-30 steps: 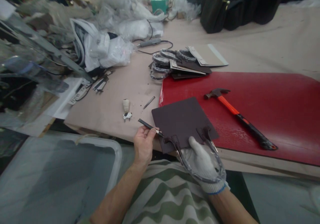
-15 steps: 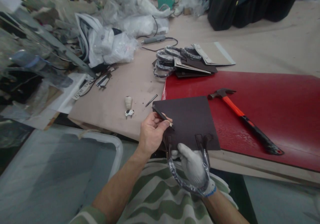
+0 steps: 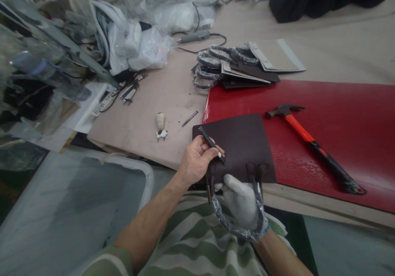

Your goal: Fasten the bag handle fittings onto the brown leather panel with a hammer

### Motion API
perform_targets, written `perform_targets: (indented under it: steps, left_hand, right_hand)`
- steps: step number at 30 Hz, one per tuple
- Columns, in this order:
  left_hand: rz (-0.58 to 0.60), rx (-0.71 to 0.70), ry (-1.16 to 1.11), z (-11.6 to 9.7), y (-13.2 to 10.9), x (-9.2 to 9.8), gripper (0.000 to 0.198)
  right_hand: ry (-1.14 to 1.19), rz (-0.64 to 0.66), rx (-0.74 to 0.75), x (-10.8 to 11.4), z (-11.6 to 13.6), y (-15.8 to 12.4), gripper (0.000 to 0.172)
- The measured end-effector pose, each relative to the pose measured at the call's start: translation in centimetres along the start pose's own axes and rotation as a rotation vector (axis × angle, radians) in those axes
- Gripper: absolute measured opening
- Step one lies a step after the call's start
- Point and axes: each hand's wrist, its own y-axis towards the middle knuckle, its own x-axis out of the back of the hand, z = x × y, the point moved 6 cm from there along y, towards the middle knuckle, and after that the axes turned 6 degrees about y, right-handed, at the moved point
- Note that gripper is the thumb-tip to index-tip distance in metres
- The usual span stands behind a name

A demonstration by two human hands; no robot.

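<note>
Dark brown panel (image 3: 239, 138), over the near left corner of the red board (image 3: 339, 124) and partly over the tabletop (image 3: 138, 117) beside it. Carries a plastic-wrapped handle (image 3: 220, 215) at its near edge, looped toward the striped clothing (image 3: 197, 243). Held there by the gloved right hand (image 3: 242, 202): thumb on top, other fingers mostly hidden. Above the panel's left part, a slim black tool (image 3: 207, 137), pinched between thumb and fingers of the bare left hand (image 3: 196, 161) (slantwise, much like a pen). Cannot tell touch from hover at its lower tip. To the right, on the red board, a claw hammer (image 3: 312, 143). To the left, a thin metal rod (image 3: 189, 119) and, farther off, a pronged tool (image 3: 160, 124). Beyond, at the board's far left corner, a pile of panels with wrapped handles (image 3: 243, 75).
</note>
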Motion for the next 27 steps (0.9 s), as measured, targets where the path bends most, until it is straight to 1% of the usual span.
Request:
perform_targets:
  steps: [3, 5, 10, 14, 17, 20, 23, 27]
  left_hand:
    - [0.015, 0.005, -0.006, 0.1, -0.1, -0.2, 0.033]
    - [0.019, 0.011, -0.012, 0.2, -0.1, -0.2, 0.031]
    - [0.024, 0.001, 0.013, 0.4, 0.2, 0.1, 0.027]
    - [0.029, 0.006, 0.044, 0.5, 0.4, 0.3, 0.027]
    - [0.017, 0.018, 0.076, 0.7, 0.5, 0.3, 0.026]
    - [0.007, 0.014, 0.102, 0.6, 0.5, 0.3, 0.023]
    - [0.015, 0.003, 0.138, 0.5, 0.7, 0.2, 0.02]
    - [0.031, -0.026, 0.231, 0.0, 0.9, 0.0, 0.015]
  right_hand:
    - [0.036, 0.007, -0.089, -0.1, 0.1, -0.2, 0.03]
    - [0.046, 0.004, -0.099, -0.3, 0.3, -0.2, 0.031]
    - [0.006, -0.026, -0.036, -0.5, 0.8, 0.1, 0.031]
    - [0.01, -0.03, -0.038, -0.6, 0.6, 0.5, 0.031]
    - [0.044, -0.049, -0.011, -0.6, 0.8, 0.7, 0.029]
    - [0.069, -0.071, 0.005, -0.7, 0.9, 0.8, 0.026]
    - [0.069, -0.059, -0.006, -0.9, 0.9, 1.0, 0.024]
    - [0.068, -0.063, 0.079, -0.9, 1.6, 1.1, 0.026]
